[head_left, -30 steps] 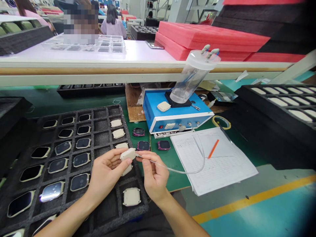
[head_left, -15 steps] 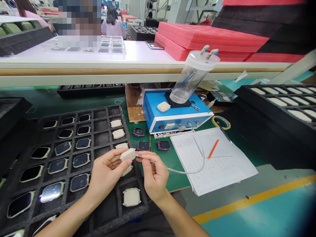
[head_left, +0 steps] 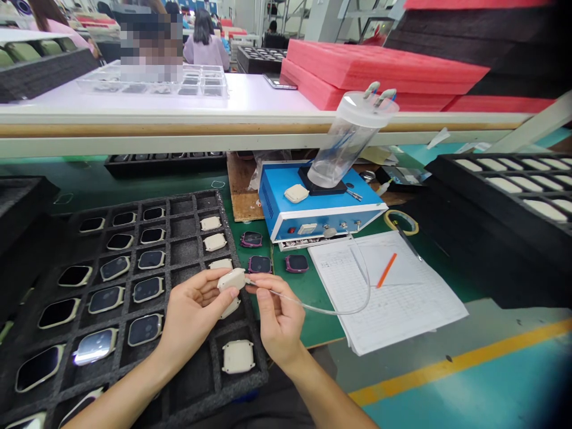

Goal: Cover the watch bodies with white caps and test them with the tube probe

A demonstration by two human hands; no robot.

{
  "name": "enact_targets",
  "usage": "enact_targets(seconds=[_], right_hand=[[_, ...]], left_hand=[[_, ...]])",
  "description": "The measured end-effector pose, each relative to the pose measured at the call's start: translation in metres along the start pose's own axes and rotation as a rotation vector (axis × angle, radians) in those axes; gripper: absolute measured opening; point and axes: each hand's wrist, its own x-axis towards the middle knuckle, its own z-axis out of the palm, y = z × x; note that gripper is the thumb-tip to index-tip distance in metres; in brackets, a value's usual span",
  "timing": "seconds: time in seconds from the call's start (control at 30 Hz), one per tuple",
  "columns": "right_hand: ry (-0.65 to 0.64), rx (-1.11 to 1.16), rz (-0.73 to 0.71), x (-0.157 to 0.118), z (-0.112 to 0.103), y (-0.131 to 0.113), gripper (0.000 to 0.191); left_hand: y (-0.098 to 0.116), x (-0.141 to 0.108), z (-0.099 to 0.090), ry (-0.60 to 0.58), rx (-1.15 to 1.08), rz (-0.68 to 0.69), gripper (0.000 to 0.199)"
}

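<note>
My left hand (head_left: 196,307) is closed on a cream watch case (head_left: 232,279), pinched between thumb and fingers above the right column of a black foam tray (head_left: 172,262). Fingers of my right hand (head_left: 279,313) are closed around the end of a thin clear tube (head_left: 328,311), whose tip touches the case's right side. The tube curves back to the front of a blue box (head_left: 322,205). Another cream case (head_left: 296,193) lies on that box, beside a leaning clear cylinder (head_left: 342,143). The tray holds several watches with dark screens and several cream cases.
Three purple watches, one of them nearest the papers (head_left: 296,263), lie right of the tray. An orange stick (head_left: 386,270) rests on written sheets (head_left: 402,304). Tape (head_left: 401,222) and a black tray of pale cases (head_left: 504,185) are farther right. A shelf edge (head_left: 179,140) crosses behind; people sit beyond.
</note>
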Motion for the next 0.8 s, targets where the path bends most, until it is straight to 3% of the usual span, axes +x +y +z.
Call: enact_targets(seconds=[0.1, 0.17, 0.27, 0.37, 0.47, 0.57, 0.8], right_hand=[[-0.008, 0.009, 0.007, -0.002, -0.001, 0.0, 0.019], [0.002, 0.014, 0.004, -0.004, -0.002, 0.0, 0.02], [0.02, 0.016, -0.007, -0.007, -0.004, 0.001, 0.02], [0.023, -0.009, 0.003, -0.009, -0.004, 0.002, 0.017], [0.034, -0.035, 0.025, -0.009, -0.004, 0.003, 0.016], [0.051, -0.028, 0.023, -0.01, -0.005, 0.0, 0.015], [0.048, 0.045, 0.075, -0.013, -0.006, -0.002, 0.013]], left_hand=[[-0.001, 0.005, -0.006, -0.042, 0.108, 0.044, 0.041], [0.005, 0.028, -0.013, -0.058, 0.289, 0.133, 0.034], [0.022, 0.095, -0.028, 0.077, 0.753, 0.328, 0.026], [0.034, 0.173, -0.039, 0.182, 0.898, 0.302, 0.028], [0.031, 0.22, -0.039, 0.182, 0.979, 0.263, 0.018], [0.021, 0.222, -0.041, 0.156, 1.05, 0.296, 0.024], [0.024, 0.152, -0.092, 0.085, 1.258, 0.412, 0.043]])
